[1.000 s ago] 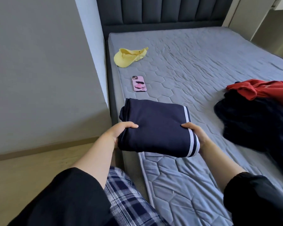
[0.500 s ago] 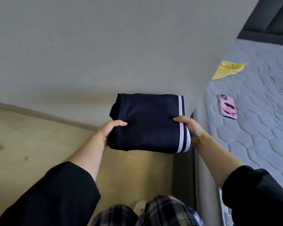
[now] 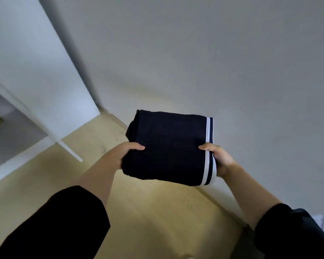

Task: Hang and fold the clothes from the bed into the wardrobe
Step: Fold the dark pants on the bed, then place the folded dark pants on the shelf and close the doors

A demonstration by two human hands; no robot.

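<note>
Above the pale wooden floor, left hand and right hand each grip the folded navy white-striped garment by its sides.

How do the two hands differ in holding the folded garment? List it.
The left hand grips the folded garment at its plain edge; the right hand at its white-striped edge. Left hand shows against wooden floor, right hand against grey wall. Both thumbs lie on top.

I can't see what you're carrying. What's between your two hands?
A folded navy garment with a white stripe, held between the left hand and the right hand, each gripping one side. The head view shows it.
</note>
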